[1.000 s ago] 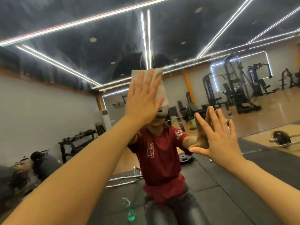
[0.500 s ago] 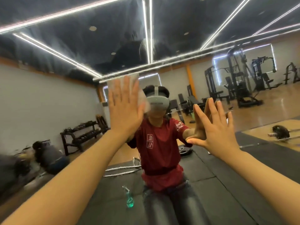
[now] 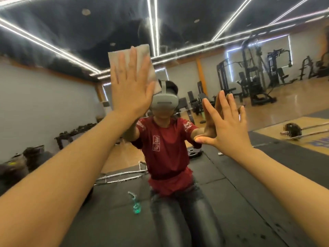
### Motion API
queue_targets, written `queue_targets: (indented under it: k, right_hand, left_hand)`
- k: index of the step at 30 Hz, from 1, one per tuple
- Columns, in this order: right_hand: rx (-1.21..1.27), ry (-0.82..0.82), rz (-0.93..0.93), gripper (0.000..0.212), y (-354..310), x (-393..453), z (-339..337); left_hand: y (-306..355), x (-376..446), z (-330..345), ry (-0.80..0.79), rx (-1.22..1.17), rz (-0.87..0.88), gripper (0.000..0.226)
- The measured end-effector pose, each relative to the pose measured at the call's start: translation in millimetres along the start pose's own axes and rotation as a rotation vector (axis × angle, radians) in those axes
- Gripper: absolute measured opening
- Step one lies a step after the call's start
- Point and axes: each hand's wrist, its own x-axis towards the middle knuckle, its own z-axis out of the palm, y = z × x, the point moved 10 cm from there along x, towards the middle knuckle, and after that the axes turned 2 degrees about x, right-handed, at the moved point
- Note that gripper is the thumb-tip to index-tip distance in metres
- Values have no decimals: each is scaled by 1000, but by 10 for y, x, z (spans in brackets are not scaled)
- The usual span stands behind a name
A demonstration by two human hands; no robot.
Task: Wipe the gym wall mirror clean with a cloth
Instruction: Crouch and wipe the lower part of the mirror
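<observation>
- Fingers (image 3: 124, 68) of the left hand (image 3: 130, 90) lie flat and slightly spread, pressing a pale cloth (image 3: 131, 56) against the mirror (image 3: 53, 104), high and left of centre.
- Right hand (image 3: 226, 125) is flat on the glass too, fingers spread, holding nothing.
- Reflected below, a green spray bottle (image 3: 136, 205) stands on the dark floor mat (image 3: 231, 202).
- Farther back in the reflection are weight machines (image 3: 256, 81) and a barbell (image 3: 293, 131).

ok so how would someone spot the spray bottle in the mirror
Start at the mirror and find the reflected person in the red shirt. Drop to the dark floor mat beside their knees, on the picture's left. The bottle is the one small, clear green thing there; the nearby bars are silver.
</observation>
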Motion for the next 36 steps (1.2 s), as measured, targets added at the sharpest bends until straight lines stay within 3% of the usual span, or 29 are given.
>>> queue_targets:
  k: [4, 6, 9, 12, 14, 16, 19, 21, 24, 28, 32, 36]
  right_hand:
    - [18, -2, 3, 112, -8, -2, -22]
    - [28, -9, 8, 113, -7, 2, -29]
    - [28, -14, 11, 113, -14, 0, -18]
    - [25, -21, 9, 113, -19, -6, 2]
    - [22, -27, 12, 113, -9, -3, 3]
    - [19, -27, 15, 113, -3, -3, -9]
    - [28, -22, 19, 113, 6, -12, -23]
    - [47, -22, 17, 113, 1, -15, -28]
    - [57, -25, 17, 113, -7, -16, -23]
    - [33, -35, 11, 113, -10, -9, 3]
    - [24, -30, -8, 111, -8, -11, -3]
    - [21, -18, -8, 111, -1, -13, -27]
  left_hand:
    - [146, -479, 133, -29, 81, 320, 66]
    - [-193, -485, 95, -44, 55, 193, 68]
    - [-792, -471, 7, -32, 1, -197, 69]
    - [-674, -424, -14, 17, -35, -357, 69]
    - [-246, -411, 37, 15, -45, -275, 68]
    - [244, -508, 138, -8, -46, -79, 67]
    - [391, -694, 260, -70, -7, 126, 68]
    - [145, -832, 274, -81, 16, 130, 69]
    - [-258, -1110, 255, -82, -4, -33, 70]
    - [-124, -1155, 253, -64, -54, -213, 72]
    - [618, -1092, 379, -115, -24, -42, 70]
    - [572, -1222, 403, -119, 19, 110, 70]
